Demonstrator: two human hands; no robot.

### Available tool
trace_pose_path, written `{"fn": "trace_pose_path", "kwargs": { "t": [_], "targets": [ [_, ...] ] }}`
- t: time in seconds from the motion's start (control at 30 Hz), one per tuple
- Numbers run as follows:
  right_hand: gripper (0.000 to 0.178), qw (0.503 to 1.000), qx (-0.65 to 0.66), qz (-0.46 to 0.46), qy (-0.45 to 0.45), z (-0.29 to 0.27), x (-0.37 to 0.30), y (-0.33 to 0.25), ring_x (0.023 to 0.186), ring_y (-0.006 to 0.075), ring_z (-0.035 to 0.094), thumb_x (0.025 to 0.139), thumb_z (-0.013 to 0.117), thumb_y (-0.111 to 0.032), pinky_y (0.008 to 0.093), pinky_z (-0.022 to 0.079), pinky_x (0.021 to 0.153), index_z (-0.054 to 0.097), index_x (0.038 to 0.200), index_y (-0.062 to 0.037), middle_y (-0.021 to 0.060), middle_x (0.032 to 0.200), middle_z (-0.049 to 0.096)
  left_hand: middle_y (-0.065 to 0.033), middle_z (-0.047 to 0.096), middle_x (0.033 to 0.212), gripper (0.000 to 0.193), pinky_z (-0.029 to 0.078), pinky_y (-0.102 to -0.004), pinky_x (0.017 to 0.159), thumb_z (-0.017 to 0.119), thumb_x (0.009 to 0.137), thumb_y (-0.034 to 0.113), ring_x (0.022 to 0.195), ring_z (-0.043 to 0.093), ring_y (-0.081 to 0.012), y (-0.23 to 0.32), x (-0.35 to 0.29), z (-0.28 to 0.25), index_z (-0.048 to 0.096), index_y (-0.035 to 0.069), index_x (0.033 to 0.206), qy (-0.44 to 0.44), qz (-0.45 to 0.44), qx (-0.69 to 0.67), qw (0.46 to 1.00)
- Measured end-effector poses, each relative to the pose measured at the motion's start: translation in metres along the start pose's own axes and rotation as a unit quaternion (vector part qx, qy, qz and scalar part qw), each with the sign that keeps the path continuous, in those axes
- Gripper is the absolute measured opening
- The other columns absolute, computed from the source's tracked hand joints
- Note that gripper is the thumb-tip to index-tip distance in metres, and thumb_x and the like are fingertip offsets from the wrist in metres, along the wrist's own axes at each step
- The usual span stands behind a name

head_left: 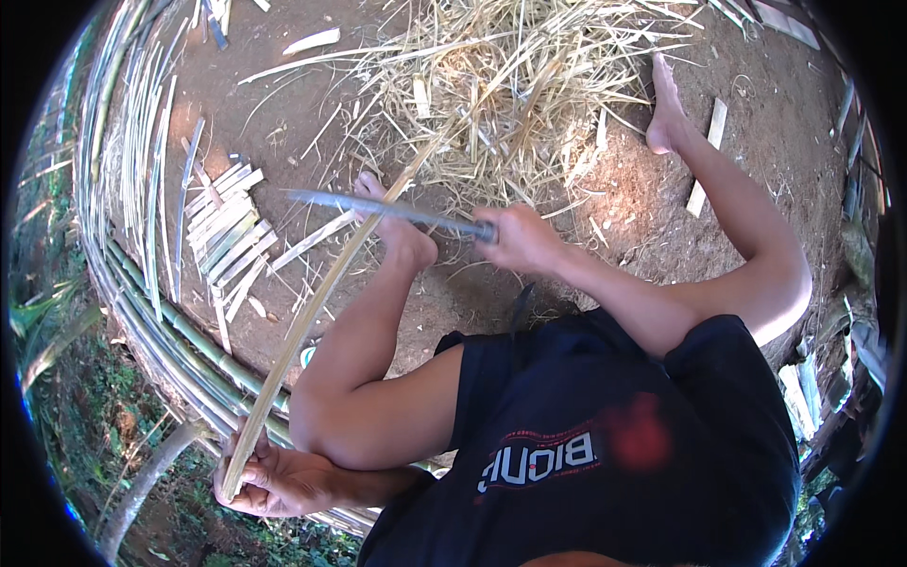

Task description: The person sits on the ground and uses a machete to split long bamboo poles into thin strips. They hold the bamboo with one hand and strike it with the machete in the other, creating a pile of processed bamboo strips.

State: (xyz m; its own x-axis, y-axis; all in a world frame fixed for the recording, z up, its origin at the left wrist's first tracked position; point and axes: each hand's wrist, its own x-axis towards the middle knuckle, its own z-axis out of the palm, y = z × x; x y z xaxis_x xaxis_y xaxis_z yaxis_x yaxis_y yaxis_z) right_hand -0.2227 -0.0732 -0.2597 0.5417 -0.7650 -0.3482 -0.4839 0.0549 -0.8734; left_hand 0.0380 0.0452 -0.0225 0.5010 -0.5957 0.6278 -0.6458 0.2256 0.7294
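My left hand [267,480], at the lower left beside my left knee, grips the near end of a long pale bamboo strip [304,328]. The strip slants up and away past my left foot toward the shavings. In the middle of the view my right hand [520,238] is wrapped round the handle of a long-bladed knife [378,207]. Its blade points left and crosses the strip just above my left foot. Whether the edge touches the strip I cannot tell.
A heap of pale bamboo shavings [529,94] lies on the dirt ahead. Short split pieces [227,225] are stacked at the left. Long poles [203,345] and thin strips [142,180] line the left edge. One flat piece [707,156] rests by my right foot.
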Motion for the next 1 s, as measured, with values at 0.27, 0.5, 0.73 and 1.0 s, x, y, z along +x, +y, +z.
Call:
{"fn": "trace_pose_path", "kwargs": {
  "t": [0.27,0.5,0.73,1.0],
  "targets": [
    [0.010,1.000,0.008,-0.003,-0.016,-0.006,-0.005,-0.011,0.049,0.0234,0.059,0.084,0.058,-0.012,0.0379,0.047,0.050,0.062,0.088,-0.0042,0.0136,0.061,0.060,-0.0185,0.060,0.099,0.028,0.060,-0.0375,0.082,0.058,0.096,0.020,0.094,0.067,-0.0306,-0.005,0.007,0.000,0.046,-0.003,0.107,-0.004,0.001,-0.006,1.000],
    [0.022,0.968,0.040,0.244,-0.032,-0.022,0.030,0.045,0.048,0.0175,0.056,0.087,0.051,-0.009,0.0333,0.050,0.048,0.062,0.103,0.0012,0.0161,0.072,0.063,-0.0178,0.060,0.098,0.026,0.061,-0.0367,0.082,0.059,0.094,0.016,0.094,0.067,-0.0298,-0.002,0.007,-0.008,0.045,-0.003,0.105,0.012,0.002,-0.006,1.000],
    [0.021,0.976,0.063,0.209,-0.002,0.004,0.037,0.071,0.050,0.0151,0.053,0.087,0.051,-0.007,0.0297,0.048,0.047,0.062,0.104,-0.0007,0.0100,0.065,0.056,-0.0244,0.060,0.107,0.036,0.062,-0.0324,0.077,0.056,0.096,0.025,0.094,0.067,-0.0310,-0.002,0.004,-0.012,0.047,-0.005,0.114,0.039,-0.028,0.063,0.997],
    [0.022,0.987,0.060,0.145,-0.031,-0.004,0.041,0.045,0.050,0.0127,0.051,0.086,0.052,-0.008,0.0293,0.049,0.045,0.062,0.103,0.0004,0.0099,0.064,0.056,-0.0007,0.046,0.075,0.021,0.043,-0.0256,0.060,0.070,0.084,0.015,0.068,0.050,-0.0127,0.015,0.014,0.047,0.049,0.009,0.084,0.115,-0.002,0.040,0.993]
  ]
}}
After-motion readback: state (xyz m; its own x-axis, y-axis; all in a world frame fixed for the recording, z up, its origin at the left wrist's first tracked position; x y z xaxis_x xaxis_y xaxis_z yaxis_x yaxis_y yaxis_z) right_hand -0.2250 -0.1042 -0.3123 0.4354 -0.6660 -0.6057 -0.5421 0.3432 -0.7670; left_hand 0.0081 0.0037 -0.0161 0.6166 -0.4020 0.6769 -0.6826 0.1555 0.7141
